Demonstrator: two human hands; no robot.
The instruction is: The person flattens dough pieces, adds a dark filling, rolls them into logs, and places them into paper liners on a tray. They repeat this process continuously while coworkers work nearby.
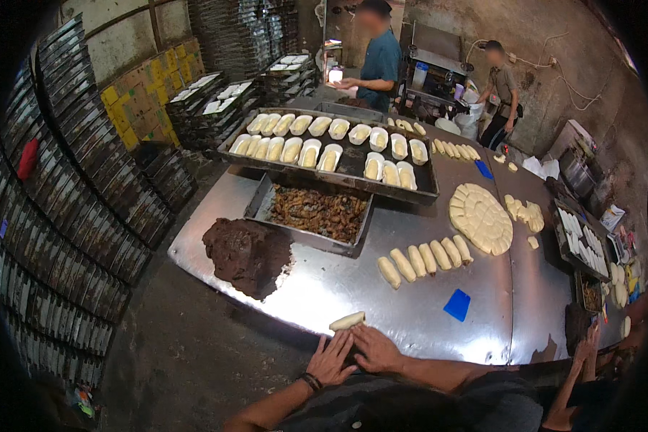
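At the near edge of the steel table, a small pale dough roll [348, 321] lies under my fingertips. My left hand [330, 359] rests flat behind it, fingers stretched out, with a dark band on the wrist. Beside it, my right hand [376, 350] also lies with fingers extended toward the roll's right end; neither hand grips it. Ahead to the right sits a row of filled dough rolls [417, 260], with dark filling showing at some ends. A blue scraper [457, 305] lies right of my hands. To the left is a mound of dark brown paste [245, 255].
A metal pan of chunky brown filling [317, 212] stands beyond the paste. Behind it, a large dark tray [426, 183] carries rolls in white paper cups. A scored round of dough [481, 219] lies farther right. Co-workers stand at the back; another person's hands [587, 349] are at right.
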